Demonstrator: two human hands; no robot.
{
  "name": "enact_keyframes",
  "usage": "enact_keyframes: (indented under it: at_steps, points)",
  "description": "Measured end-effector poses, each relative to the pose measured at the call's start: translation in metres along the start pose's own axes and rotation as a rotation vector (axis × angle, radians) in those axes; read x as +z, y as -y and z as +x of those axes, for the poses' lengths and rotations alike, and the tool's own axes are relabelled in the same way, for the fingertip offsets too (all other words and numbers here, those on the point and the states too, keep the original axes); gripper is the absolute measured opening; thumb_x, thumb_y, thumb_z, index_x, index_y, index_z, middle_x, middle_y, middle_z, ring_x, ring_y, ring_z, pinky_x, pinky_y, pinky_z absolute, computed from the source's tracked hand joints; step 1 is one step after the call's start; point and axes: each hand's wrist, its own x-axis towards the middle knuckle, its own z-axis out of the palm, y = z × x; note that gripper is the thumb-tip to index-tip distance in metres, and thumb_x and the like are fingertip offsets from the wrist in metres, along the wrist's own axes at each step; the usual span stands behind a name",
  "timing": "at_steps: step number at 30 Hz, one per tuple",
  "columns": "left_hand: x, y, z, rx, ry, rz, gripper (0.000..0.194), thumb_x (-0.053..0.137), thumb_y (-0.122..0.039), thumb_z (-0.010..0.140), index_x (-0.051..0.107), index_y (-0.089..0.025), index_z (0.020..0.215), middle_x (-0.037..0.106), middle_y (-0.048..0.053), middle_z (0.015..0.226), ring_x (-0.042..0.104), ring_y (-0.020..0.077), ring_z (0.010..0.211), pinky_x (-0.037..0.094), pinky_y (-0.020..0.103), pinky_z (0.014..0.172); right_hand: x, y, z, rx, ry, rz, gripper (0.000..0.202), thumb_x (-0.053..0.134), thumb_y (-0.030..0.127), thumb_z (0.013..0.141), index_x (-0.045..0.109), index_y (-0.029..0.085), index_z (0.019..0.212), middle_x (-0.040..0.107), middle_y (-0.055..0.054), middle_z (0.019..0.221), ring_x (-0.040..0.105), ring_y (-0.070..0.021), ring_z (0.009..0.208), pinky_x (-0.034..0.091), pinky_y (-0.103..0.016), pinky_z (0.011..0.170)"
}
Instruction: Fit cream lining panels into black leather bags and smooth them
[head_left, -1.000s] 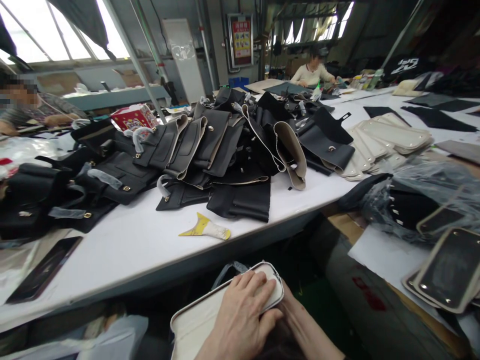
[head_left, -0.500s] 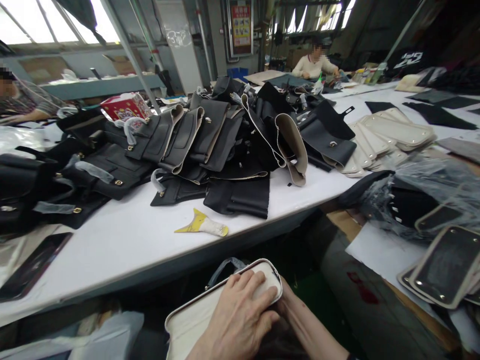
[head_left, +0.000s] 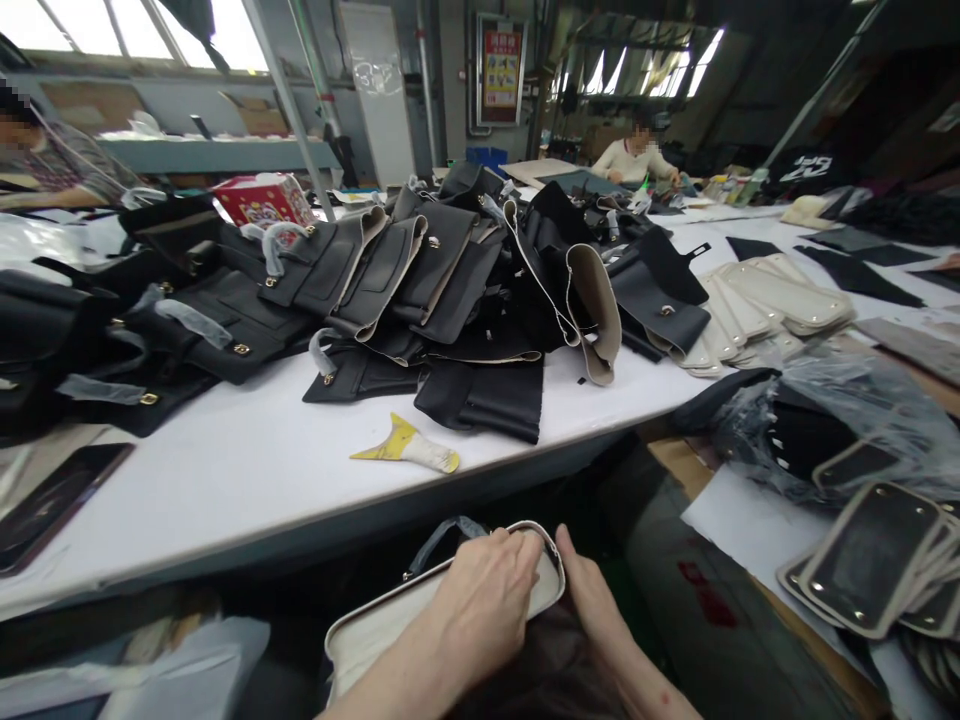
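Observation:
A cream, rounded bag panel with dark piping lies in my lap below the table's front edge. My left hand lies flat over its far corner, fingers curled on the rim. Beside it, my right hand grips the same corner from the right side and underneath. A dark piece of material sits under the panel by my wrists. On the white table just ahead lies a yellow scraper with a white wrapped handle.
A big heap of black leather bag parts covers the table's middle and left. Cream panels are stacked at right; dark panels and a plastic bag lie on a side surface. A phone lies far left. Two people sit behind.
My left hand has slid toward the panel's far edge and curled over the rim. The right hand's thumb has come up beside the corner. The view has shifted a little to the left.

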Motion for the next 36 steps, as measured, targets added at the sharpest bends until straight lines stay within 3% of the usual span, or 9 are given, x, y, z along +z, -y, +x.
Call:
enact_keyframes:
  at_steps: [4,6,9,13,21,27,30,33,36]
  points:
    - [-0.011,0.010,0.019,0.023,0.006,0.033,0.028,0.045,-0.015,0.080,0.050,-0.021,0.107,0.063,0.004,0.099,0.067,0.0253,0.071,0.053,0.037,0.056,-0.006,0.026,-0.032,-0.182,-0.006,-0.241,0.048,0.049,0.062,0.087,0.068,0.018,0.094,0.069,-0.004,0.084,0.062,-0.0224,0.084,0.042,-0.027,0.069]
    - [-0.016,0.016,0.030,0.048,-0.004,0.031,0.033,0.046,-0.014,0.076,0.054,-0.022,0.107,0.062,0.005,0.106,0.068,0.0259,0.070,0.053,0.037,0.055,-0.003,0.033,-0.038,-0.224,-0.022,-0.363,0.041,0.050,0.055,0.089,0.067,0.019,0.100,0.070,-0.003,0.084,0.063,-0.0221,0.082,0.042,-0.027,0.069]
    - [-0.018,0.026,0.043,0.096,0.014,-0.023,0.025,0.046,-0.016,0.077,0.064,-0.020,0.093,0.063,0.008,0.107,0.069,0.0300,0.082,0.054,0.041,0.064,0.004,0.035,-0.037,-0.225,-0.069,-0.488,0.040,0.041,0.050,0.093,0.067,0.019,0.089,0.068,-0.003,0.072,0.059,-0.0193,0.065,0.034,-0.028,0.058]
    - [-0.014,0.040,0.057,0.125,0.091,-0.136,0.027,0.049,-0.021,0.075,0.072,-0.023,0.088,0.070,0.006,0.099,0.068,0.0289,0.087,0.053,0.039,0.072,0.006,0.036,-0.032,-0.256,-0.109,-0.610,0.045,0.032,0.049,0.095,0.057,0.021,0.070,0.064,-0.005,0.065,0.056,-0.0187,0.060,0.028,-0.030,0.056]
    - [0.006,0.063,0.073,0.054,0.208,-0.417,0.027,0.054,-0.023,0.069,0.074,-0.024,0.087,0.074,0.002,0.086,0.067,0.0187,0.081,0.048,0.025,0.068,0.012,0.034,-0.026,-0.310,-0.171,-0.826,0.043,0.024,0.039,0.097,0.056,0.021,0.075,0.065,-0.008,0.066,0.060,-0.0208,0.060,0.030,-0.032,0.058]
    - [0.015,0.068,0.069,-0.004,0.157,-0.550,0.023,0.055,-0.023,0.069,0.074,-0.022,0.083,0.072,0.000,0.085,0.064,0.0151,0.079,0.047,0.022,0.066,0.018,0.039,-0.032,-0.380,-0.207,-0.647,0.041,0.039,0.050,0.093,0.068,0.021,0.090,0.070,-0.012,0.076,0.064,-0.0237,0.070,0.041,-0.030,0.063]
    - [0.014,0.068,0.065,-0.018,0.125,-0.590,0.023,0.056,-0.024,0.071,0.075,-0.022,0.084,0.072,0.000,0.089,0.064,0.0159,0.085,0.048,0.023,0.072,0.011,0.042,-0.032,-0.299,-0.108,-0.490,0.045,0.042,0.058,0.091,0.068,0.022,0.093,0.069,-0.008,0.081,0.062,-0.0236,0.074,0.042,-0.030,0.065]
    - [0.012,0.068,0.064,-0.028,0.128,-0.609,0.023,0.057,-0.025,0.070,0.075,-0.022,0.084,0.072,0.000,0.087,0.065,0.0161,0.083,0.048,0.023,0.071,0.001,0.037,-0.024,-0.152,-0.004,-0.290,0.055,0.039,0.064,0.090,0.064,0.018,0.076,0.062,-0.003,0.070,0.052,-0.0181,0.067,0.036,-0.029,0.060]
    - [0.009,0.068,0.064,-0.035,0.146,-0.603,0.024,0.058,-0.026,0.069,0.076,-0.022,0.084,0.073,0.000,0.083,0.065,0.0162,0.079,0.047,0.023,0.066,-0.005,0.032,-0.013,-0.042,0.089,-0.071,0.058,0.048,0.068,0.085,0.062,0.014,0.071,0.055,0.000,0.066,0.043,-0.0133,0.064,0.031,-0.027,0.059]
